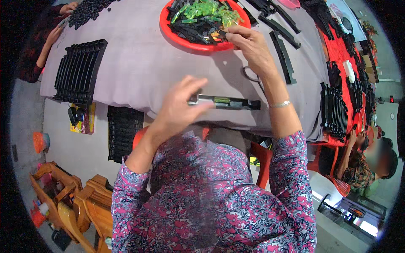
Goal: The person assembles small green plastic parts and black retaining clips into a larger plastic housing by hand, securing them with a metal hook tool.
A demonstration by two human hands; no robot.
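Note:
My right hand (251, 48) reaches over the near right rim of a red round basin (168, 38). Its thumb and fingers pinch a small dark piece (222, 35). The basin holds many small black pieces (190, 33) and a heap of clear green plastic pieces (198, 12). Near the table's front edge lies a long black plastic strip (242, 103) with a green insert (222, 100) in its channel. My left hand (179, 103), blurred by motion, is at the strip's left end. Its thumb and fingers are apart; whether they touch the strip cannot be made out.
Scissors (249, 75) lie partly behind my right forearm. Loose black strips (282, 57) lie at the right, and a row of black strips (80, 69) at the left. Another person's hands (55, 33) are near black beads (86, 14). A further person (358, 168) sits at the right.

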